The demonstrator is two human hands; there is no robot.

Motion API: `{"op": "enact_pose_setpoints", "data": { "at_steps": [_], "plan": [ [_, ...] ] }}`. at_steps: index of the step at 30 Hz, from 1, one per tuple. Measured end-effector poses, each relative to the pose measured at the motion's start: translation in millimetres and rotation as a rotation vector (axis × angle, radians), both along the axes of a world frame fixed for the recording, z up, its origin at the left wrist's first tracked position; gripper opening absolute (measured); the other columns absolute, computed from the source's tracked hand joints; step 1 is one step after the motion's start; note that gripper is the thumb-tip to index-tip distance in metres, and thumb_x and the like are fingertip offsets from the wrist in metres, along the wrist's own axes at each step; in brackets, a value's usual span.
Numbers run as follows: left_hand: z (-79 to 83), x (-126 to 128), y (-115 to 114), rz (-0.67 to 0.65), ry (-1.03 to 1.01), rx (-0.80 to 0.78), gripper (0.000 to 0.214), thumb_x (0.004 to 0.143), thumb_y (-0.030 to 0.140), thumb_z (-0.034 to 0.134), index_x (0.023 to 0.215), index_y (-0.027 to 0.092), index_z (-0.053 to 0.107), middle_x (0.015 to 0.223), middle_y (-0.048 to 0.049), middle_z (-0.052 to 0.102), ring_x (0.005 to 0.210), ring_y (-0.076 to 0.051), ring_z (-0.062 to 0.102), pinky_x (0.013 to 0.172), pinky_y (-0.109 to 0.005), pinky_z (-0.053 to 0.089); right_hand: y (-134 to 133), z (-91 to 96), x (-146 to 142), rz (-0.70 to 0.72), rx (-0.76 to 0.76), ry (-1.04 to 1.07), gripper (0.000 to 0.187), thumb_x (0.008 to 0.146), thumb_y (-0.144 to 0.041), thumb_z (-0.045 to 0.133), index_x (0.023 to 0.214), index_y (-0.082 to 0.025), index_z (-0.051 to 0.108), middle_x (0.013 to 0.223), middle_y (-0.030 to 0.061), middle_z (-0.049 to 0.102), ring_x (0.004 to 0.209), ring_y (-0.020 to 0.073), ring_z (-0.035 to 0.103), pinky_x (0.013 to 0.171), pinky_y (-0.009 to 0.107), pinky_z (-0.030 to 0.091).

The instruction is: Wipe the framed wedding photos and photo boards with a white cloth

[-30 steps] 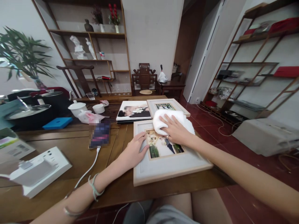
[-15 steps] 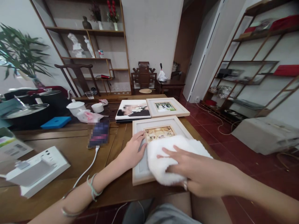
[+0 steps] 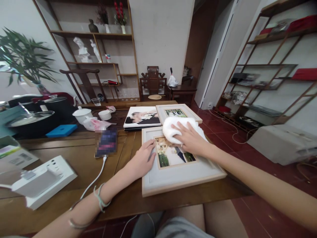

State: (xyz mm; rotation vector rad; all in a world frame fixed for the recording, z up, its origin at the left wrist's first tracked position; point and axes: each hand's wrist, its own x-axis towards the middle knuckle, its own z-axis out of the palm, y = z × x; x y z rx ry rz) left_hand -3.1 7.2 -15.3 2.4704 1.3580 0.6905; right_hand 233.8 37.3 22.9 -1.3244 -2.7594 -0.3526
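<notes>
On the wooden table, near right, the framed wedding photo lies more exposed: the white towel has shifted farther, right hand spread on it, grip unclear; left hand rests, unclenched, on the left edge.

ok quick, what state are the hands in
Left hand: open, resting on the near frame, at its left side.
Right hand: open, spread on top of the white cloth.

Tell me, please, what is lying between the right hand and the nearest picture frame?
In the head view, a fluffy white cloth lies there, under the right hand and over the far part of the nearest picture frame.
</notes>
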Motion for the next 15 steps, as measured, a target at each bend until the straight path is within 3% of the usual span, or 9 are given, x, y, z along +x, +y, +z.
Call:
{"op": "enact_pose_setpoints", "data": {
  "at_steps": [3, 7, 10, 15],
  "plan": [
    [0.6, 0, 1, -0.006, -0.010, 0.006, 0.037, 0.086, 0.024, 0.038, 0.117, 0.010, 0.052, 0.133, -0.0175, 0.046, 0.125, -0.027, 0.042, 0.102, -0.048, 0.035, 29, 4.1, -9, -0.065, -0.012, 0.043, 0.058, 0.070, -0.006, 0.042, 0.127, -0.014, 0.046, 0.145, 0.0127, 0.026, 0.133, 0.0378, 0.011, 0.100, 0.062, 0.016],
    [4.1, 1, 1, -0.004, 0.025, 0.004, 0.038, 0.086, 0.024, 0.038, 0.118, 0.010, 0.052, 0.133, -0.0173, 0.045, 0.125, -0.027, 0.041, 0.103, -0.046, 0.035, 37, 11.9, -30, 0.110, -0.169, 0.081, 0.058, 0.068, -0.002, 0.037, 0.123, -0.015, 0.050, 0.139, 0.0110, 0.039, 0.133, 0.0346, 0.015, 0.100, 0.061, 0.018],
    [8.6, 2, 0, -0.048, 0.004, 0.024, 0.036, 0.086, 0.021, 0.037, 0.118, 0.013, 0.052, 0.133, -0.0140, 0.047, 0.124, -0.025, 0.042, 0.105, -0.042, 0.034, 21, 15.2, -38, 0.241, -0.274, 0.081, 0.055, 0.067, -0.002, 0.036, 0.117, -0.018, 0.055, 0.135, 0.0084, 0.044, 0.133, 0.0326, 0.018, 0.101, 0.061, 0.017],
    [6.9, 2, 0, -0.036, -0.003, 0.038, 0.037, 0.086, 0.021, 0.038, 0.118, 0.010, 0.052, 0.133, -0.0155, 0.047, 0.124, -0.025, 0.042, 0.106, -0.042, 0.033, -28, 21.6, -22, 0.238, -0.398, 0.072, 0.054, 0.067, 0.000, 0.035, 0.114, -0.016, 0.057, 0.120, 0.0112, 0.058, 0.131, 0.0308, 0.024, 0.101, 0.055, 0.024]
  ]
}}
